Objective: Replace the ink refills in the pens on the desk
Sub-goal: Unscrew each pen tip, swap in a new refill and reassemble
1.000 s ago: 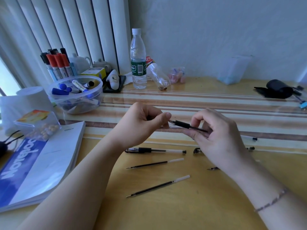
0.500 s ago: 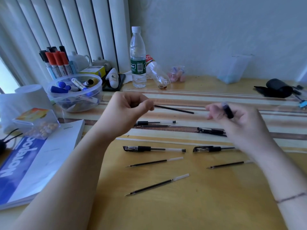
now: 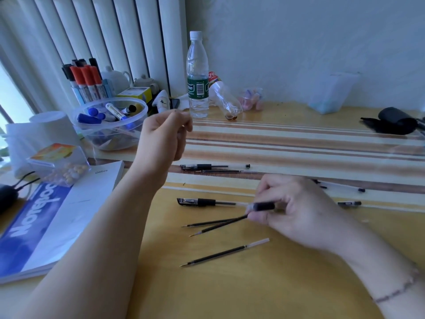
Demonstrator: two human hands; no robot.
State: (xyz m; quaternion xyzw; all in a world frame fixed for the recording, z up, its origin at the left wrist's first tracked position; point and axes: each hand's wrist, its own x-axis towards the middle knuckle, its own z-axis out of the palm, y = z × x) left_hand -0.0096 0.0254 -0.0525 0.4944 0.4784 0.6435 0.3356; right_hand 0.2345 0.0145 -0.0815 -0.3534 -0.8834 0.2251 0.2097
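My right hand [image 3: 296, 212] hovers low over the desk, pinching a short black pen grip piece [image 3: 264, 206] and the back end of a thin black refill [image 3: 218, 226] whose tip points left. Another refill [image 3: 207, 223] crosses under it, and a third refill [image 3: 224, 252] lies nearer to me. A capped black pen [image 3: 202, 202] rests just left of that hand; another pen [image 3: 207, 166] with a refill [image 3: 220, 171] beside it lies farther back. My left hand [image 3: 165, 137] is raised, fingers pinched together; I cannot make out anything in them.
More pen parts [image 3: 349, 203] lie right of my right hand. A notebook [image 3: 53, 215] and a clear bowl of markers [image 3: 110, 123] sit at the left, a water bottle [image 3: 197, 77] stands at the back, and a black pouch [image 3: 393, 120] is at the far right.
My right hand dropped to the desk and took hold of a refill while keeping the black grip piece. My left hand rose and moved back; the refill it held no longer shows.
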